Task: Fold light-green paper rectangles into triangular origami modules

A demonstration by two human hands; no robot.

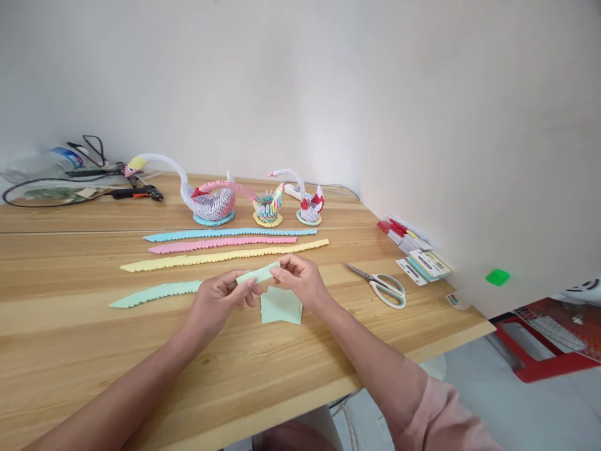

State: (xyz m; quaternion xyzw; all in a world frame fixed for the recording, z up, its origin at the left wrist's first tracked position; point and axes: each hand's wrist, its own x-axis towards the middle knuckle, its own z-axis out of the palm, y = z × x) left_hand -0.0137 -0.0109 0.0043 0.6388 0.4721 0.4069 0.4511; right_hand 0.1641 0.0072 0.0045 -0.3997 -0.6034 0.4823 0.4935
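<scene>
Between my two hands is a narrow folded strip of light green paper [258, 274], raised above the table. My left hand [223, 294] pinches its left end with thumb and fingers. At the other end, my right hand [298, 279] grips it the same way. Below them, green paper sheets [282, 305] lie on the wood, partly under my right hand. A row of interlocked green folded pieces [157, 293] runs behind my left hand, which hides its right end. Longer rows in yellow [225, 255], pink [220, 244] and blue [230, 234] lie farther back.
Three folded-paper swans stand at the back: a large one [213, 205], a multicoloured one [267, 208] and a small one [310, 208]. Scissors [385, 289] lie to the right, near paper packs [425, 266] by the wall. Cables and a black-orange tool [136, 193] sit back left.
</scene>
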